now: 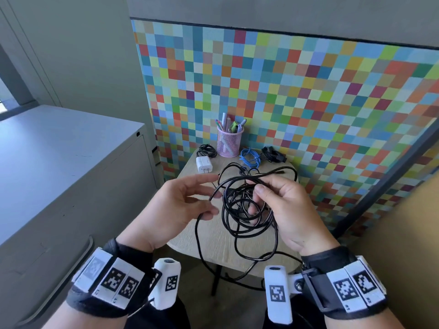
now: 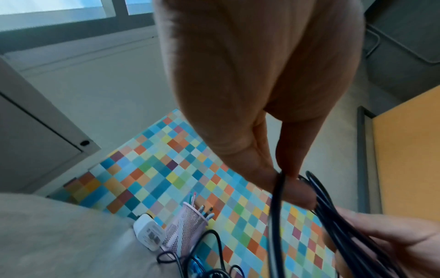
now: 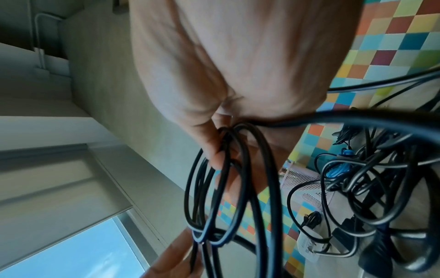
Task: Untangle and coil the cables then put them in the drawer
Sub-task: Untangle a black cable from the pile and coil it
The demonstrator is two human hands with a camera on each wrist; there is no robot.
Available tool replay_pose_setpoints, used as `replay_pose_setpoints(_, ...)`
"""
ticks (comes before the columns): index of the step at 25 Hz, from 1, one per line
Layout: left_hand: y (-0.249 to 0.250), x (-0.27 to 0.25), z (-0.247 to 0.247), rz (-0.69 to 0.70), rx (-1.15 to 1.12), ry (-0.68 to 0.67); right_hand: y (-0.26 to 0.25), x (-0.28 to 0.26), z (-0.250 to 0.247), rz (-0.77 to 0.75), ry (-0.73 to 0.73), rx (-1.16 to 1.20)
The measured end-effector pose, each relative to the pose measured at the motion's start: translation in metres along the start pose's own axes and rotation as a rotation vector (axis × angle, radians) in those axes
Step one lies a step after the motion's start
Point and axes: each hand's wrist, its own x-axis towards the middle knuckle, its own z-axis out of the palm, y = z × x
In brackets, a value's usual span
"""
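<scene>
Black cable (image 1: 240,210): glossy, smooth sheath. Worktop (image 1: 213,236): matt pale wood grain. Pen cup (image 1: 229,143): pink wire mesh.

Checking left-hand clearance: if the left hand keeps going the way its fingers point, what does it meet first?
Probably the black cable bundle held up by the right hand. The left hand points rightward at it, already pinching one strand; its fingers are almost at the loops. Depth is uncertain.

one black cable tangle (image 1: 247,210), two coiled black cables (image 1: 207,150), one blue cable (image 1: 249,157), one white charger (image 1: 203,164), one pink pen cup (image 1: 229,141), two hands (image 1: 175,207).
</scene>
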Motion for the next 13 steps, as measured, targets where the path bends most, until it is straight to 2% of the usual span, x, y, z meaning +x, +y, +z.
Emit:
replay_pose_setpoints(4,0.000,0.004,-0.003,0.089,0.160,0.149,0.001,-0.002,-0.001,0.049,-0.076,-0.005)
replay_pose_setpoints(7,0.003,0.003,0.003,0.166,0.246,0.202,0.001,-0.004,0.002,0.072,-0.164,-0.085)
replay_pose_setpoints(9,0.005,0.002,0.010,0.193,0.309,0.191,0.002,-0.005,0.005,0.111,-0.213,-0.115)
replay_pose_setpoints(13,0.009,-0.003,0.022,0.199,0.410,0.021,0.003,-0.005,0.010,0.148,-0.272,-0.089)
